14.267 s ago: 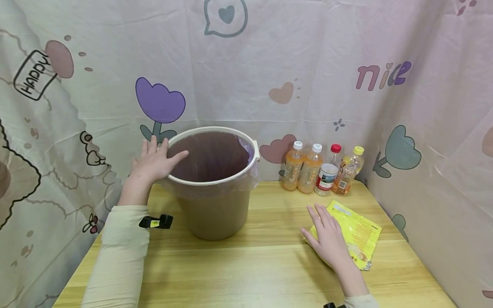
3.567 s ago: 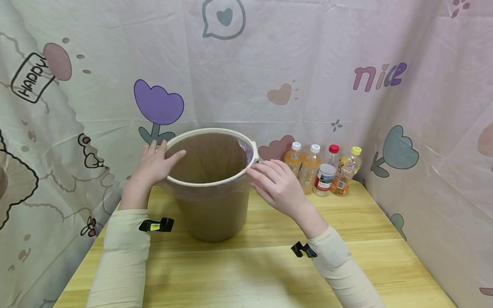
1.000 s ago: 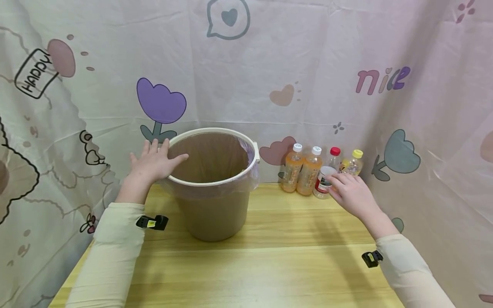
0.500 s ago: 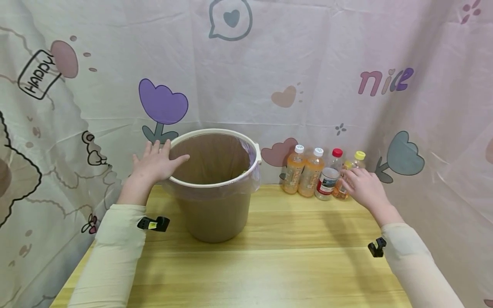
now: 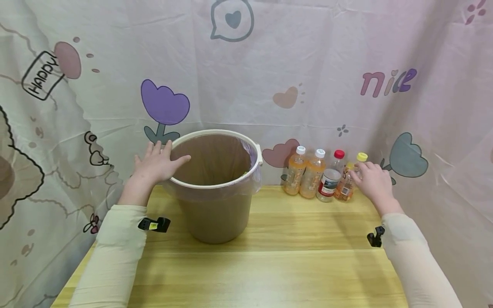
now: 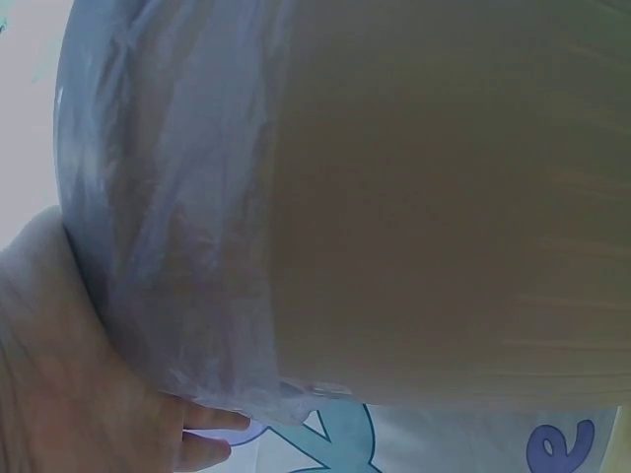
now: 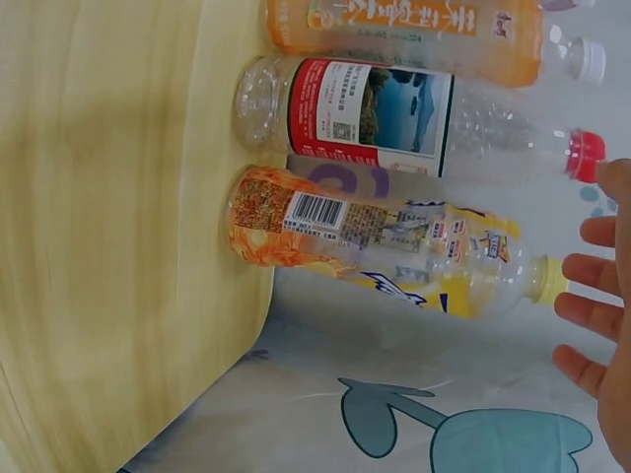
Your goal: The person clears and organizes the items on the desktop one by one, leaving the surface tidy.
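Note:
My left hand [image 5: 153,166] rests with spread fingers against the left rim of a brown waste bin [image 5: 215,220] lined with a thin plastic bag. Seen from the left wrist, the palm [image 6: 69,374] lies along the bagged rim. My right hand [image 5: 375,183] is at the yellow-capped plastic bottle [image 5: 344,188], partly covering its upper part. In the right wrist view, loosely bent fingers [image 7: 590,313] reach the yellow cap [image 7: 552,280]; whether they touch it I cannot tell. That bottle stands upright with an orange and yellow label [image 7: 345,241].
Left of it stand a red-capped bottle [image 5: 327,186] and two white-capped bottles, one orange-labelled [image 5: 312,177], the other alike [image 5: 294,175]. A bit of yellow [image 5: 245,173] shows inside the bin. A printed curtain [image 5: 239,77] hangs behind the wooden table [image 5: 269,273].
The yellow packet, under my right hand at first, has left the table. My right hand went to the bin's rim, then back right to the yellow-capped bottle. My left hand stayed on the rim.

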A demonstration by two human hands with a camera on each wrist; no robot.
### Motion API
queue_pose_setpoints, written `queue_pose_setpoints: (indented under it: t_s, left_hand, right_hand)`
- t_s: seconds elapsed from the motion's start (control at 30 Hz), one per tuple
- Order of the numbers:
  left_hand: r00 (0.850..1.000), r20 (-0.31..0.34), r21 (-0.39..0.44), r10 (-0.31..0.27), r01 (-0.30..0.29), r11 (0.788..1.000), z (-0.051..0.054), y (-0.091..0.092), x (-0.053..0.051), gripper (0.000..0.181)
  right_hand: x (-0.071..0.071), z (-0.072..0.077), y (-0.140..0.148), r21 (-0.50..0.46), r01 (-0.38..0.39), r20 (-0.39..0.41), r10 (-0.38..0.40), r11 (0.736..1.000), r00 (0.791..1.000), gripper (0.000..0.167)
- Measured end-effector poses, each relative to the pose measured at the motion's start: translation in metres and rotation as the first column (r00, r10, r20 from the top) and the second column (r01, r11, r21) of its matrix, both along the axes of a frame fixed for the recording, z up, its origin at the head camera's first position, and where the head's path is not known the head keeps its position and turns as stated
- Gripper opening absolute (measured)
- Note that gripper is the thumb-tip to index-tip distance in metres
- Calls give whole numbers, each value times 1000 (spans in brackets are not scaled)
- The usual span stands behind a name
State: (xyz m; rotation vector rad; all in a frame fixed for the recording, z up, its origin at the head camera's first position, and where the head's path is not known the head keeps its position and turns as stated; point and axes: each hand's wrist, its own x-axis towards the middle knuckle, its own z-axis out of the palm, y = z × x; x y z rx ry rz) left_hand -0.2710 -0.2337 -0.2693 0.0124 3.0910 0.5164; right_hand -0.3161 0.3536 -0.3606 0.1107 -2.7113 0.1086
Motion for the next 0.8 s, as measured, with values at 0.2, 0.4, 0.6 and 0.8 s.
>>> queue_pose_setpoints:
  t_s: [0.2,0.4,0.6,0.8]
  left_hand:
    - [1000,-1,10,5,-5,1000,0,1,0,109]
    - [1000,-1,8,10,-10,1000,-1,2,0,109]
    - [1000,-2,7,13,-13,1000,-2,1,0,110]
    - [1000,-6,8,16,-16,1000,-1,2,0,108]
  right_hand:
    - [-7,0,5,-42,67,0,-68,997,998,49]
    - [-16,-4,14,-76,151,55,-147,986,988,65]
    - [-25,-10,24,-101,200,86,-192,975,978,74]
    - [-31,-13,29,-103,239,157,-221,966,962,91]
